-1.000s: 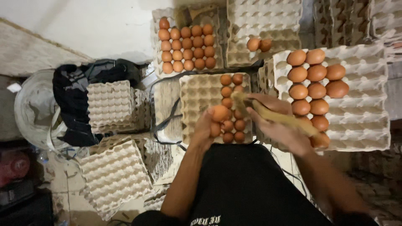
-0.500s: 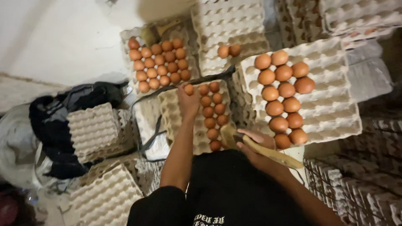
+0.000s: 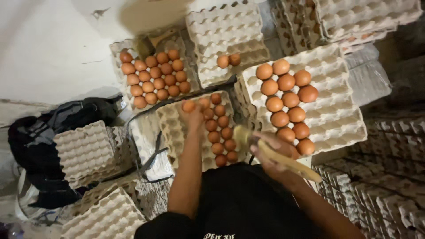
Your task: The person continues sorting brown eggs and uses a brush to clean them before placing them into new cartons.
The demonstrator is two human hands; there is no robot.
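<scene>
My left hand (image 3: 193,116) reaches forward over the middle egg tray (image 3: 170,128) and holds a brown egg (image 3: 188,106) at the tray's far edge, beside two rows of brown eggs (image 3: 220,130). My right hand (image 3: 275,154) is closed around a pale wooden brush handle (image 3: 283,160) near my chest, its bristle end (image 3: 241,132) hanging over the tray's near right corner. To the right sits a tray (image 3: 336,115) with several larger brown eggs (image 3: 287,104).
A nearly full tray of eggs (image 3: 152,77) lies at the back left, and a stack of trays (image 3: 230,35) with two eggs (image 3: 228,59) behind. Empty tray stacks (image 3: 84,150) stand at left by a dark bag (image 3: 35,146); more stacks (image 3: 380,177) at right.
The view tilted and shifted. My left hand moved from the near side of the middle tray to its far edge with an egg. My right hand drew the brush back toward my body.
</scene>
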